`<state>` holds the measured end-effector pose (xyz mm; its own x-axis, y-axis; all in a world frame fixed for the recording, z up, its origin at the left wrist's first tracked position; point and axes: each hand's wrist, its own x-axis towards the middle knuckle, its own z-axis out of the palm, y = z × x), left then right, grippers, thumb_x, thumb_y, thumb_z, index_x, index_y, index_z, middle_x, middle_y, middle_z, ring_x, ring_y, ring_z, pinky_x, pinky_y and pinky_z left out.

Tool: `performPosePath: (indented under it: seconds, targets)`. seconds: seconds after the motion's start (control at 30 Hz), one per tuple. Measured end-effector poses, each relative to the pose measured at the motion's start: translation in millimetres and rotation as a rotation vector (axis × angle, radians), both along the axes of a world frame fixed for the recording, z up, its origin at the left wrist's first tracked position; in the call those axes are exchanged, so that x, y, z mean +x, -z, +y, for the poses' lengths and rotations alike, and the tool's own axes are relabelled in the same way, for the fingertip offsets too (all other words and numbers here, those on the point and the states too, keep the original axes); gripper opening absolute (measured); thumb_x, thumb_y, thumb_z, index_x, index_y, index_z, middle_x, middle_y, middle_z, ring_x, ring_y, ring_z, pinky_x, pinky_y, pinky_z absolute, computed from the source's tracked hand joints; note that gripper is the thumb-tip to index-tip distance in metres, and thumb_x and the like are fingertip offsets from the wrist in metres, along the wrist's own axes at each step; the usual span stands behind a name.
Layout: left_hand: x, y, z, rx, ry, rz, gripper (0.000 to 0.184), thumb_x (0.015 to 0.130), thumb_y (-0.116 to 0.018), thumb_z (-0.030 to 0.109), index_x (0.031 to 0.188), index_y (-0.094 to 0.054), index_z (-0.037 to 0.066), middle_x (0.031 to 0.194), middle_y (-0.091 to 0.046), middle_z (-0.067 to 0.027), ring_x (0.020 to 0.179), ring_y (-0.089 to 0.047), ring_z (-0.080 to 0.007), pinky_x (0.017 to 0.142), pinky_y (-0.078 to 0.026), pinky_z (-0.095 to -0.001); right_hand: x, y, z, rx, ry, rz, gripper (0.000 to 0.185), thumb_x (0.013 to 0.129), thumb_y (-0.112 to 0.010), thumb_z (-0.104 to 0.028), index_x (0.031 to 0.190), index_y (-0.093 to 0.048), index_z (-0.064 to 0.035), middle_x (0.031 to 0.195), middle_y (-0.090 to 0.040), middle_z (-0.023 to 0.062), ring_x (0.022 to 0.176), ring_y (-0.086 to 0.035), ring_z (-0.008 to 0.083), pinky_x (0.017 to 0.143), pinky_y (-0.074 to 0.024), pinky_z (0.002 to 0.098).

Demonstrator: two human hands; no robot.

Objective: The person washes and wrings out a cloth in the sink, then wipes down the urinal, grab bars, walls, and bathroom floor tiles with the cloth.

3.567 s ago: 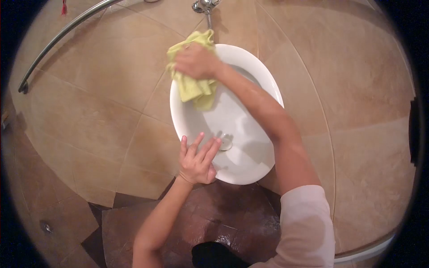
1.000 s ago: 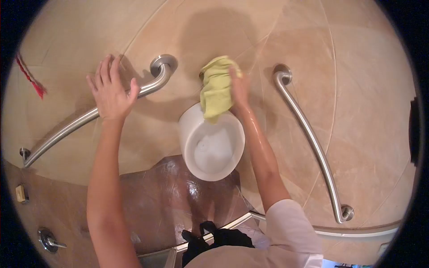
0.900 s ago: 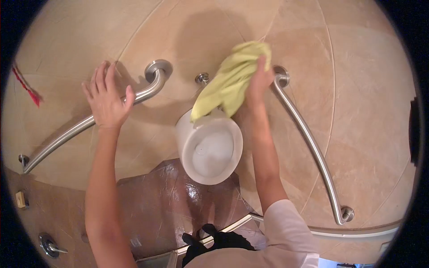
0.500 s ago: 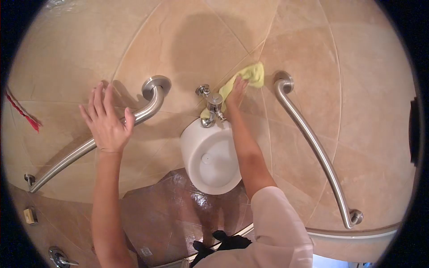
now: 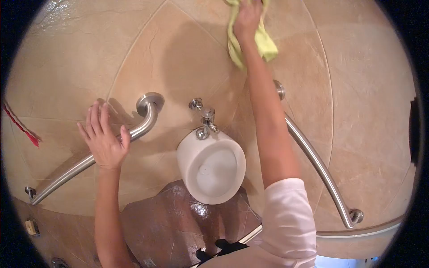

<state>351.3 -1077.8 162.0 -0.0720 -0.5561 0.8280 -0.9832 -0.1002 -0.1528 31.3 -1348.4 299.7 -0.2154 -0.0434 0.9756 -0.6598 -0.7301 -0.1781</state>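
Note:
At the top of the view, my right hand grips a yellow-green cloth against the tiled wall. Part of the cloth hangs below the fingers. My left hand is open, fingers spread, over the left metal grab bar; I cannot tell whether the palm touches the bar. Between my arms sits a white urinal with a chrome flush valve above it.
A second grab bar runs down the wall at right, partly behind my right arm. A red cord hangs at far left. Below the urinal, the brown tiled floor looks shiny. A small yellowish block is at lower left.
My right hand has moved up the wall with the cloth, away from the flush valve. The left hand stays by the left bar, and the view has shifted slightly.

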Motion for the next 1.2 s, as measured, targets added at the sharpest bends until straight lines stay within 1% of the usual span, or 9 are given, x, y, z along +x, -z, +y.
performPosePath:
  seconds: [0.13, 0.27, 0.47, 0.63, 0.73, 0.87, 0.97, 1.03, 1.2]
  targets:
    - [-3, -2, 1, -0.031, 0.032, -0.031, 0.060, 0.082, -0.048, 0.036, 0.135, -0.035, 0.011, 0.138, -0.035, -0.0133, 0.129, -0.032, -0.0322, 0.104, -0.017, -0.0580, -23, 143, -20, 0.194, 0.076, -0.009, 0.056, 0.084, -0.041, -0.010, 0.131, -0.024, 0.0152, 0.140, -0.023, 0.0293, 0.131, -0.022, 0.0423, 0.109, -0.0159, 0.0446]
    - [-3, -1, 3, 0.011, -0.015, -0.010, 0.060, 0.082, -0.048, 0.036, 0.135, -0.035, 0.012, 0.138, -0.035, -0.0130, 0.128, -0.032, -0.0318, 0.104, -0.018, -0.0582, 25, 275, 34, 0.675, -0.045, -0.401, 0.054, 0.084, -0.048, -0.010, 0.132, -0.031, 0.0050, 0.136, -0.033, 0.0259, 0.130, -0.025, 0.0389, 0.108, -0.0166, 0.0420]
    - [-4, 0, 2, 0.009, -0.027, -0.012, 0.061, 0.081, -0.049, 0.036, 0.135, -0.035, 0.013, 0.138, -0.036, -0.0118, 0.127, -0.033, -0.0312, 0.103, -0.019, -0.0582, 19, 371, 62, 1.062, 0.070, -0.198, 0.035, 0.076, -0.055, -0.004, 0.111, -0.055, 0.0038, 0.117, -0.051, 0.0248, 0.118, -0.038, 0.0393, 0.102, -0.0267, 0.0415]
    - [-4, 1, 0, 0.003, -0.050, -0.031, 0.058, 0.081, -0.050, 0.035, 0.133, -0.037, 0.013, 0.136, -0.038, -0.0108, 0.126, -0.035, -0.0305, 0.102, -0.020, -0.0581, -12, 269, 76, 0.853, -0.722, -0.481, 0.033, 0.078, -0.054, -0.001, 0.111, -0.051, 0.0029, 0.115, -0.050, 0.0228, 0.107, -0.046, 0.0387, 0.090, -0.0399, 0.0387]
    - [-6, -1, 0, 0.007, -0.012, -0.038, 0.057, 0.081, -0.050, 0.034, 0.133, -0.038, 0.013, 0.136, -0.038, -0.0109, 0.126, -0.035, -0.0301, 0.102, -0.021, -0.0580, 3, 255, 71, 0.565, -0.171, 0.047, 0.033, 0.077, -0.056, -0.002, 0.109, -0.046, 0.0015, 0.114, -0.047, 0.0216, 0.104, -0.049, 0.0381, 0.087, -0.0417, 0.0409]
    - [-5, 3, 1, 0.012, -0.011, -0.037, 0.056, 0.081, -0.050, 0.033, 0.132, -0.038, 0.013, 0.136, -0.038, -0.0107, 0.125, -0.036, -0.0302, 0.102, -0.021, -0.0576, -17, 328, 76, 0.870, -0.134, 0.441, 0.037, 0.075, -0.062, -0.008, 0.107, -0.047, 0.0011, 0.115, -0.046, 0.0236, 0.107, -0.049, 0.0379, 0.089, -0.0413, 0.0422]
    - [-5, -1, 0, 0.000, -0.029, -0.048, 0.056, 0.081, -0.049, 0.033, 0.132, -0.038, 0.013, 0.136, -0.039, -0.0103, 0.124, -0.036, -0.0304, 0.102, -0.021, -0.0572, -50, 317, 78, 1.133, -0.210, 0.008, 0.034, 0.078, -0.061, -0.009, 0.109, -0.053, 0.0015, 0.119, -0.048, 0.0238, 0.110, -0.049, 0.0362, 0.091, -0.0408, 0.0404]
    - [-5, 0, 0, 0.005, -0.033, -0.089, 0.056, 0.081, -0.049, 0.032, 0.132, -0.038, 0.013, 0.136, -0.039, -0.0100, 0.123, -0.037, -0.0307, 0.102, -0.021, -0.0563, -43, 246, 91, 0.893, -0.376, -0.391, 0.033, 0.082, -0.059, -0.013, 0.111, -0.056, 0.0028, 0.123, -0.048, 0.0237, 0.114, -0.047, 0.0344, 0.094, -0.0390, 0.0382]
    - [-7, 0, 0, 0.019, -0.018, -0.077, 0.056, 0.081, -0.049, 0.031, 0.132, -0.039, 0.012, 0.135, -0.039, -0.0103, 0.123, -0.037, -0.0310, 0.102, -0.022, -0.0545, -14, 184, 40, 0.441, -0.231, -0.074, 0.044, 0.086, -0.051, -0.020, 0.122, -0.047, 0.0061, 0.135, -0.035, 0.0272, 0.128, -0.029, 0.0392, 0.107, -0.0197, 0.0422]
